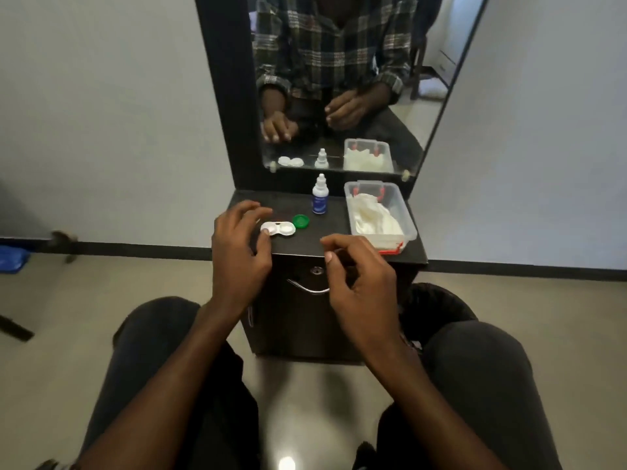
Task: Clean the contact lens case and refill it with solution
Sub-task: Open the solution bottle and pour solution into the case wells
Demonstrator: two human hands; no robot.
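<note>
Head view: the white lens case (278, 228) lies on the dark cabinet top (325, 239), 1 green cap (301, 221) beside it. The left hand (237, 245) touches its end with loose fingers. The right hand (356, 269) hovers, holding nothing. The case looks light and slippery, best pinched by its sides

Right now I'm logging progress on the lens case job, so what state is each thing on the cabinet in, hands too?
Contact lens case: flat on the cabinet top, right well uncapped.
Green cap: off, lying beside the case.
Solution bottle: upright, cap on, untouched.
Plastic tub: lid off, white tissue inside.
Left hand: thumb touching the case's left end.
Right hand: loosely curled, apparently holding nothing.
</note>
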